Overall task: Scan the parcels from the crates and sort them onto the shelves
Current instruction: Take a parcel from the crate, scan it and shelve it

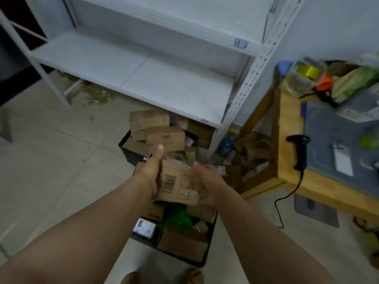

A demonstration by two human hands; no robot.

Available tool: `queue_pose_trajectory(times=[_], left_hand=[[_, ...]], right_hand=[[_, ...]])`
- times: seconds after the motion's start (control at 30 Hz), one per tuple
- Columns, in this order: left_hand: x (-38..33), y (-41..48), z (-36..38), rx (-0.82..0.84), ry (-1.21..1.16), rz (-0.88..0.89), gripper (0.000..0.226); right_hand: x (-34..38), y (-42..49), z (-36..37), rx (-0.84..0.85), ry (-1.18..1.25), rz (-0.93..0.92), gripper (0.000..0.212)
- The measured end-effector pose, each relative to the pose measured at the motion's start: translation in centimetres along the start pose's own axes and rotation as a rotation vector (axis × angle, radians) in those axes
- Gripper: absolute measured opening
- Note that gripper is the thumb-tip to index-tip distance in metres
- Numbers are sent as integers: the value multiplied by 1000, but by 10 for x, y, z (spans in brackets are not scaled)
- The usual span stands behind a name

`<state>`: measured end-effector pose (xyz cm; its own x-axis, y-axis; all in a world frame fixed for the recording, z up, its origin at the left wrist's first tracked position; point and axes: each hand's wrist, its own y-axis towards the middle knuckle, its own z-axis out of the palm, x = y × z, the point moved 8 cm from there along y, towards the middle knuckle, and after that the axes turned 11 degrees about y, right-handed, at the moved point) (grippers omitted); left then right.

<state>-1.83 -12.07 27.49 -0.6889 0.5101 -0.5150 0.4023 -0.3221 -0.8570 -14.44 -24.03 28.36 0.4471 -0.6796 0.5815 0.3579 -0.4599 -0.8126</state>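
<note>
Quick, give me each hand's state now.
Left hand: grips the parcel, thumb raised.
Right hand: grips the same parcel.

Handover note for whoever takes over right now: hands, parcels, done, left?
Left hand and right hand both grip one brown parcel, barcode label up, above the crates.
Scanner lies on the wooden table to the right, untouched.
Both crates are full of parcels; none shows on the shelves.
Left: scan this parcel if not yet scanned, shelve it, then the rest.
</note>
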Motion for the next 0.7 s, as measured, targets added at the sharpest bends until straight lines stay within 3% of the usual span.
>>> queue_pose_trajectory(times=[0.03,0.17,0.27,0.4,0.5,0.57,0.63,0.7], left_hand=[[-11,-16,7,31,4,12,80],[-45,-70,21,87,73,69,41],[-61,-95,22,120,86,142,36],[-86,-115,31,189,46,340,55],[-101,-122,41,222,36,497,114],[-107,-134,52,268,96,552,119],[-113,-149,62,303,226,596,113],[-122,-163,67,319,424,644,101]], right_hand=[[16,-12,-3,-11,-12,-61,36],[67,-55,-20,-42,-102,-225,24],[98,-76,-36,-26,-105,-269,28],[137,-105,-56,55,-65,-375,39],[154,-125,-67,149,-44,-437,38],[163,-127,-75,162,-11,-475,57],[176,-128,-92,78,-23,-553,93],[191,-137,-106,34,-133,-653,109]])
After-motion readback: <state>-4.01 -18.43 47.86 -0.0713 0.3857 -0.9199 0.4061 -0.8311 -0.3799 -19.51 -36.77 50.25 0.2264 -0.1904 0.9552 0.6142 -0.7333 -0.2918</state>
